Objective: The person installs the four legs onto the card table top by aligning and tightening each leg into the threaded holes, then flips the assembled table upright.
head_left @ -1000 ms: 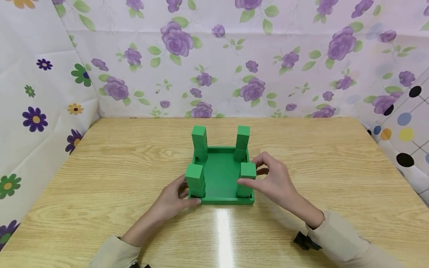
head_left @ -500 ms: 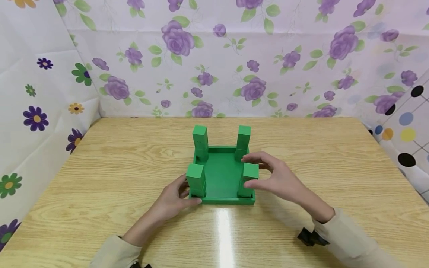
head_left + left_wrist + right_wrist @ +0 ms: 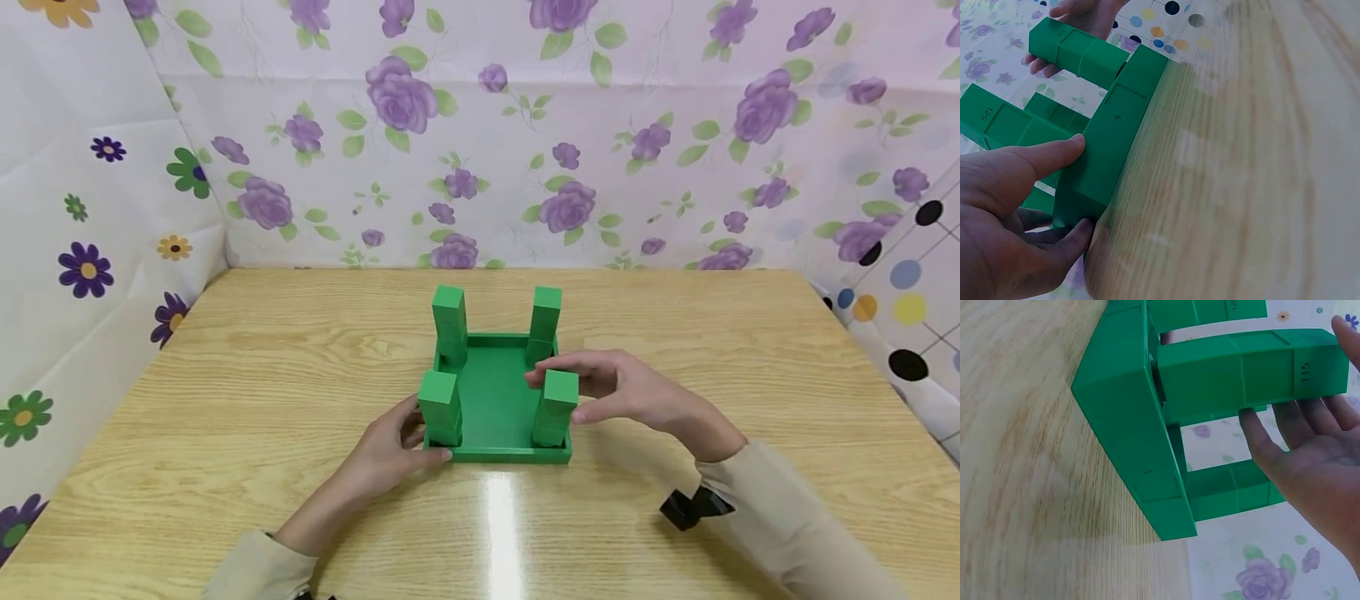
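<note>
A shallow green square tray [image 3: 495, 404] lies on the table with a stacked green block tower in each corner. My left hand [image 3: 390, 450] grips its near left corner beside the near left tower [image 3: 441, 412], which bears 125 in the left wrist view. There, the thumb [image 3: 1054, 156] lies on the tray wall [image 3: 1094, 162]. My right hand [image 3: 630, 392] is around the near right tower [image 3: 555, 412], fingers extended behind it, thumb apart on the right. In the right wrist view this tower [image 3: 1222, 375], marked 115, stands in the tray, with fingertips at its side.
Two more green towers, far left [image 3: 450, 325] and far right [image 3: 545, 325], stand at the tray's back corners. The wooden table [image 3: 300, 358] ends at a flowered cloth wall [image 3: 510, 150]. A black strap [image 3: 693, 508] hangs by the right sleeve.
My right hand's thumb has come off the near right tower's front and moved to its right side. The fingers have reached further left behind it. My left hand keeps its hold on the tray.
</note>
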A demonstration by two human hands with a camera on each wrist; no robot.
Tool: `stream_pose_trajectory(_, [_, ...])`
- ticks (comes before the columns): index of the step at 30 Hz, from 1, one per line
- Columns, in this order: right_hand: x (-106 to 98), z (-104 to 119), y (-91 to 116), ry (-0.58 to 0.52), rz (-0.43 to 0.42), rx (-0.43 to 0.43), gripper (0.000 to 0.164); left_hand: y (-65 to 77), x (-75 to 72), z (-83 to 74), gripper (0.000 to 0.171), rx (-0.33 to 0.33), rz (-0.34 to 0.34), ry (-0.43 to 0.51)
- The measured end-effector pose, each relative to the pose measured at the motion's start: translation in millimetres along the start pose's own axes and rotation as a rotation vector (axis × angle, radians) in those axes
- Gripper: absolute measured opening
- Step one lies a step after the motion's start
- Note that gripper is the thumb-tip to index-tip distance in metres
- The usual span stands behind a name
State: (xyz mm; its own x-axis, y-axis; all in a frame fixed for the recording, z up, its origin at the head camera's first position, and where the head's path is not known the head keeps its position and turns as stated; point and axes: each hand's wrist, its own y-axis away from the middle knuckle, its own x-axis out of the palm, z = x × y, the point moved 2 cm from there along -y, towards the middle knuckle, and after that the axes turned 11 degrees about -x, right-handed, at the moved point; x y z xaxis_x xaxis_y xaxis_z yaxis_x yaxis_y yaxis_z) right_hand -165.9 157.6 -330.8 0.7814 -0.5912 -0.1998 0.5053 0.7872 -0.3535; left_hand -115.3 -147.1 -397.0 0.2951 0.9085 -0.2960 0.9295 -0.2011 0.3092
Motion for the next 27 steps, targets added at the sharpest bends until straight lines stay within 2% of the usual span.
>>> stream_pose_trajectory(8, [2, 1, -1, 0.054, -0.065, 0.054, 0.045, -0.7, 0.5, 0.5, 0.079, -0.004, -0.02, 0.007])
stream_pose_trajectory(18, [11, 4, 0, 0.295, -0.217, 0.141, 0.041, -0.1, -0.5, -1.9, 0.078, 0.003, -0.008, -0.001])
stream_pose_trajectory(23, [15, 6, 2, 0.362, -0.283, 0.193, 0.041, 1.0, -0.8, -2.9, 0.078, 0.006, 0.01, 0.003])
stream_pose_trajectory(27, [19, 6, 2, 0.38, -0.341, 0.179, 0.039, 1.1, -0.3, -3.4, 0.078, 0.001, 0.007, 0.007])
